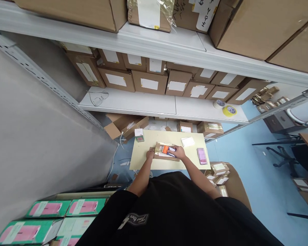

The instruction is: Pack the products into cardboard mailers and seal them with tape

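Note:
A small cardboard box [166,158] with shiny tape on its top lies on the pale yellow table [141,160] in front of me. My left hand [150,154] is closed on the box's left end, at a cardboard flap. Over the box top, my right hand [179,152] grips an orange-and-blue tool [166,149] that looks like a tape dispenser. The tool's lower side is hidden, so I cannot tell how firmly it touches the box.
A small white-and-green box [139,135] stands at the table's back left. White paper [187,141] and a purple item [201,156] lie to the right. Behind, a shelf [143,102] carries labelled cartons and tape rolls [229,110]. A large carton [233,184] holding small boxes stands right.

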{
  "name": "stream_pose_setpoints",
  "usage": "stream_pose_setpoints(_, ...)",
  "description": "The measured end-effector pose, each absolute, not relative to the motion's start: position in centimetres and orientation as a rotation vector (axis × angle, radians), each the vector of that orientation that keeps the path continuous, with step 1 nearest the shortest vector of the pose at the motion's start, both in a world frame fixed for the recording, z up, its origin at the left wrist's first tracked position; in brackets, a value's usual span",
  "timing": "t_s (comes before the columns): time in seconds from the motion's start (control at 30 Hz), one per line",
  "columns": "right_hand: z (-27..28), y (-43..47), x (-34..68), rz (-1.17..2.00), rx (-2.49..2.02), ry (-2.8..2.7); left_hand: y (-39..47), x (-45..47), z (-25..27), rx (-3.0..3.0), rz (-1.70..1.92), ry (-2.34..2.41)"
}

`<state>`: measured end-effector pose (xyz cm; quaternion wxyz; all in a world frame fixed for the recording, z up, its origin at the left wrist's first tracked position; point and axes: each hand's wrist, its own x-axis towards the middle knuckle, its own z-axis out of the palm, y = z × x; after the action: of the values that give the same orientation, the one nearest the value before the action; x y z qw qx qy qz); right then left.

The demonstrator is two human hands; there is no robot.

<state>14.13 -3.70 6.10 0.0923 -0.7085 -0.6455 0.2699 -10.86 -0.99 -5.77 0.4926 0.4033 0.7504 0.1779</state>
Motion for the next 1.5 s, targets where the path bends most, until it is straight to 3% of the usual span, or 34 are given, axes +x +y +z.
stream_pose_setpoints(0.27, 6.6, -3.6, 14.1, 0.816, -2.110, -1.920, -2.9, -13.1, -4.0, 1.097, 0.386, 1.857)
stream_pose_setpoints(0.6, 9.1, -2.5, 12.9, 0.845, -2.301, -2.075, -2.1, -9.3, -3.4, 1.349, 0.458, 1.636)
stream_pose_setpoints(0.93, 10.3, -5.4, 25.4, 0.881, -2.547, -2.068, -1.7, -9.1, -3.5, 1.363, 0.352, 1.677)
stream_pose_setpoints(1.27, 9.0, -7.2, 33.6, 0.789, -2.815, -1.815, -1.2, -9.1, -2.0, 1.322, 0.338, 1.719)
stream_pose_setpoints(1.5, 5.0, -5.2, 27.4, 0.882, -2.882, -1.645, -0.8, -9.1, -2.1, 1.326, 0.247, 1.734)
